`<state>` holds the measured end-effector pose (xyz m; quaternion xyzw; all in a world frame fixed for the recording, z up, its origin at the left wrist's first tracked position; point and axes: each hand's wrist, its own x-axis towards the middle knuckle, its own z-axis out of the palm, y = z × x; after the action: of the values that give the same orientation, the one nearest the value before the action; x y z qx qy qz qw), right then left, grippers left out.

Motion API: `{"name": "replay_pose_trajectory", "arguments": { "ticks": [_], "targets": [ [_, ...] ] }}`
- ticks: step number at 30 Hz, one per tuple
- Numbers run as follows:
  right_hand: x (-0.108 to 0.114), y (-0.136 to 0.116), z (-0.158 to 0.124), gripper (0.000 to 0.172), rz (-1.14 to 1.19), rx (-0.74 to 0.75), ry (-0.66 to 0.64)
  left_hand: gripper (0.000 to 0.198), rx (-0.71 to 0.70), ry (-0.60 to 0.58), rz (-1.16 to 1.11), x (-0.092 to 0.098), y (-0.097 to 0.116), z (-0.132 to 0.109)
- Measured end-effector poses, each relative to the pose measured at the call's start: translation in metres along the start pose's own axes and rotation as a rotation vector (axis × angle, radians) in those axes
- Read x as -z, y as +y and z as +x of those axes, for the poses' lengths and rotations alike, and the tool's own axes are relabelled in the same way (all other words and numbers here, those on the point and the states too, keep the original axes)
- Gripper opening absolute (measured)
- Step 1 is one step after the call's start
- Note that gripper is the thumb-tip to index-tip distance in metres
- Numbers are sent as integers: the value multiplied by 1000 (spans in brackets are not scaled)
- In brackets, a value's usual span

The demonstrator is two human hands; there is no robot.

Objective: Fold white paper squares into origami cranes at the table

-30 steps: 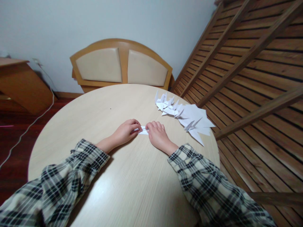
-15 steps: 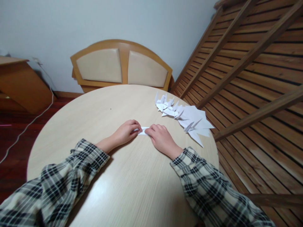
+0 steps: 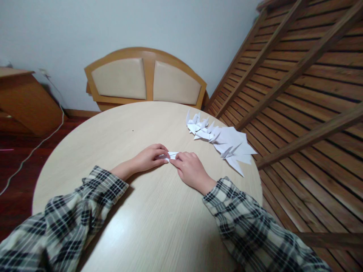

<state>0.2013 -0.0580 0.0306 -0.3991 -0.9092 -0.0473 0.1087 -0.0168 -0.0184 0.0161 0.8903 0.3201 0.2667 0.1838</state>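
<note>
A small piece of folded white paper (image 3: 172,154) lies on the round wooden table (image 3: 136,223), between my two hands. My left hand (image 3: 151,156) grips its left end, thumb toward me and fingers curled over the far side. On the other end, my right hand (image 3: 190,166) presses with its fingers bent and its thumb along the near edge. Much of the paper is hidden beneath the fingers. Both wrists rest low near the tabletop, in plaid sleeves.
Several folded paper cranes (image 3: 202,128) stand at the table's right far edge. Beside them lie flat white paper pieces (image 3: 235,141). A slatted wooden panel (image 3: 306,113) leans at the right, and a padded headboard (image 3: 149,75) is behind the table.
My right thumb has slid left and toward me along the paper's near edge. The left thumb has shifted slightly, and more of the paper's middle shows. The cranes have not moved.
</note>
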Motion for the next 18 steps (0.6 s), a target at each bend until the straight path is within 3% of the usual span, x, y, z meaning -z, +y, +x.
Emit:
{"name": "replay_pose_trajectory", "arguments": {
  "ticks": [8,18],
  "targets": [
    [-1,-5,-3,36,-46,0,5,17,18,12,-31,-2,-2,0],
    [0,-18,2,30,-232,41,3,15,200,44,-99,-2,10,8]
  ]
}}
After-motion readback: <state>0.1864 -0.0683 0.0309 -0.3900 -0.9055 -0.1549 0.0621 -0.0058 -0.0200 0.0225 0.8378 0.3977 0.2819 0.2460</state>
